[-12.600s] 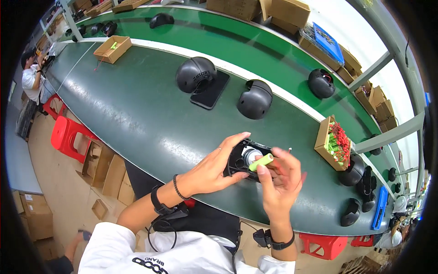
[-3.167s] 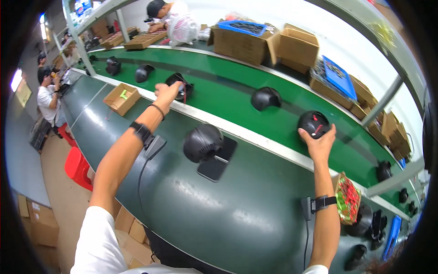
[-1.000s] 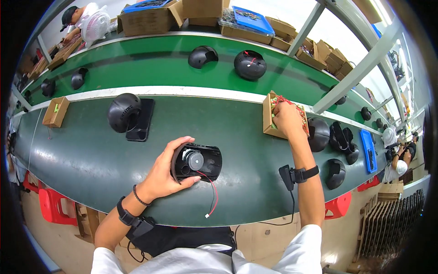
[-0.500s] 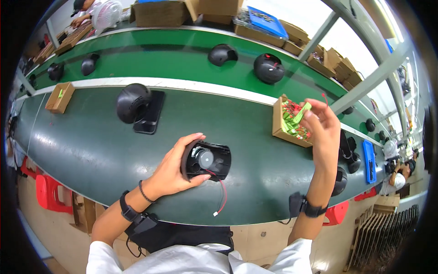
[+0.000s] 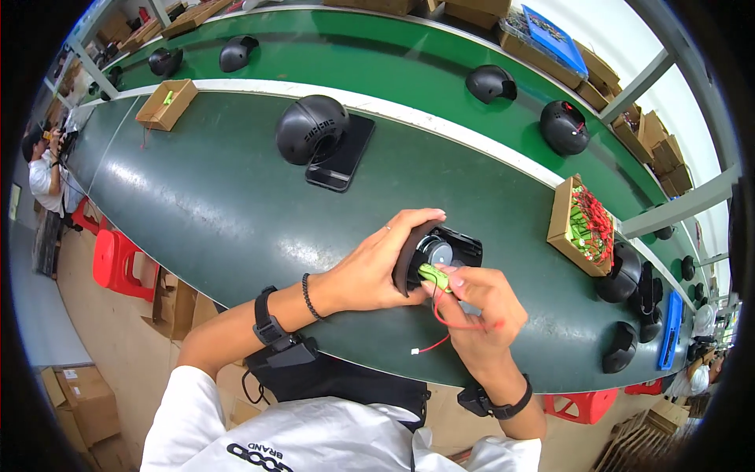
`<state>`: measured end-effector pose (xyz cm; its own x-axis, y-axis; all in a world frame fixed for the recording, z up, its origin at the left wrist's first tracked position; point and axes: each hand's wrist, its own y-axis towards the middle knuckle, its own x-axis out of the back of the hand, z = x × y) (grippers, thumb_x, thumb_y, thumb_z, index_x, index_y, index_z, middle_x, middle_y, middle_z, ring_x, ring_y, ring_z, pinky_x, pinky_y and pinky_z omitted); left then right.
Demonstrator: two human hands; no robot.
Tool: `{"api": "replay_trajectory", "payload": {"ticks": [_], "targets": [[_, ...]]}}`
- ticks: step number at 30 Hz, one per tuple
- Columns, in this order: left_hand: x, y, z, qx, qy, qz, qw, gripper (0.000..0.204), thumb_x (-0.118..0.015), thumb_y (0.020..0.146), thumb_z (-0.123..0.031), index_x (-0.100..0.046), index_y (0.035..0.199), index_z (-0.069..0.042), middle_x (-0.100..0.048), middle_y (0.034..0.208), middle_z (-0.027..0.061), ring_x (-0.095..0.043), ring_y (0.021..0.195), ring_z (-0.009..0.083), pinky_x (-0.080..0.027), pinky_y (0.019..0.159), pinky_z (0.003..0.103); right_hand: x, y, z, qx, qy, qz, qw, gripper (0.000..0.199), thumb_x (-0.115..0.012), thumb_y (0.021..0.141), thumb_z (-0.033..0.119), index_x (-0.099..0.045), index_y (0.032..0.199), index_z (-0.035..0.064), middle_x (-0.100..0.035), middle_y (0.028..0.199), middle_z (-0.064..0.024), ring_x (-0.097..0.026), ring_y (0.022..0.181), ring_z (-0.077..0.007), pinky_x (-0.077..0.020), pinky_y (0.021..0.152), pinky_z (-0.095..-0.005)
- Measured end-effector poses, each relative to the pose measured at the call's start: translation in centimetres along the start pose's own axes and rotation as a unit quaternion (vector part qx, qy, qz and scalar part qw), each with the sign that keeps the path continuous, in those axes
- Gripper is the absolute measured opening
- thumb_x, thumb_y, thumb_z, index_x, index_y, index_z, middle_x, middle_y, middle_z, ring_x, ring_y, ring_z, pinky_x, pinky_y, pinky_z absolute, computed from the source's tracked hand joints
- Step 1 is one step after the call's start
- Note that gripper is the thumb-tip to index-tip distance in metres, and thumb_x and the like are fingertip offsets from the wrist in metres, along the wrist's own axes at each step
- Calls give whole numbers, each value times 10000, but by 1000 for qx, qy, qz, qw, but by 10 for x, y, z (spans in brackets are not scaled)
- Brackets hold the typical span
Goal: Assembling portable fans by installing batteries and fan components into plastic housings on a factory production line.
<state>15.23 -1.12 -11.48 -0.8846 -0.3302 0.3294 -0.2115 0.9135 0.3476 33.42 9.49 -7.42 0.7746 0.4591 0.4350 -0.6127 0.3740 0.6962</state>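
My left hand (image 5: 376,266) grips a curved black plastic housing (image 5: 465,245) by its left side, open face up, above the near part of the bench. Inside the housing sits a round grey speaker (image 5: 438,252). With thumb and fingers, my right hand (image 5: 489,313) pinches a small green-wrapped battery (image 5: 432,274) at the housing's near edge, beside the speaker. A red wire (image 5: 437,343) hangs below, ending in a white plug (image 5: 415,352). Whether the battery touches the housing, I cannot tell; my fingers cover part of both.
A cardboard box (image 5: 559,223) of green batteries with red wires stands at right. Left of centre, a rounded black shell (image 5: 308,130) rests against a phone (image 5: 343,167). A small carton (image 5: 163,116) is far left. Black shells line the green belt (image 5: 377,63); a blue tray (image 5: 671,330) lies far right.
My right hand has come from the battery box down to the housing, carrying the green battery. My left hand still holds the housing. The whole view has swung round, shifting the bench.
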Motion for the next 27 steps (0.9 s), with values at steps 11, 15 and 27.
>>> {"api": "replay_trajectory", "payload": {"ticks": [11, 15, 27], "targets": [[8, -1, -1, -45, -8, 72, 996, 993, -906, 808, -103, -327, 1613, -45, -432, 1632, 200, -498, 1491, 382, -455, 1218, 451, 2, -19, -4, 72, -202, 62, 975, 442, -893, 790, 115, -802, 1216, 192, -612, 1496, -219, -591, 1371, -434, -471, 1130, -566], [35, -5, -13, -91, 127, 108, 982, 1067, -852, 817, -129, -226, 1674, -20, -379, 1675, 225, -460, 1522, 407, -391, 1265, 478, 17, -2, -12, 21, -131, 210, 969, 495, -892, 757, 96, -793, 1230, 205, -535, 1586, -221, -528, 1448, -431, -445, 1160, -572], [-1, -48, -76, 119, 245, -173, 947, 338, -816, 953, -99, -695, 1258, -15, -780, 1026, 143, -814, 907, 235, -650, 771, 328, -15, -4, 25, -67, -236, 124, 961, 807, -901, 752, 121, -624, 1506, 185, -588, 1380, -161, -567, 1180, -330, -409, 1036, -499]]}}
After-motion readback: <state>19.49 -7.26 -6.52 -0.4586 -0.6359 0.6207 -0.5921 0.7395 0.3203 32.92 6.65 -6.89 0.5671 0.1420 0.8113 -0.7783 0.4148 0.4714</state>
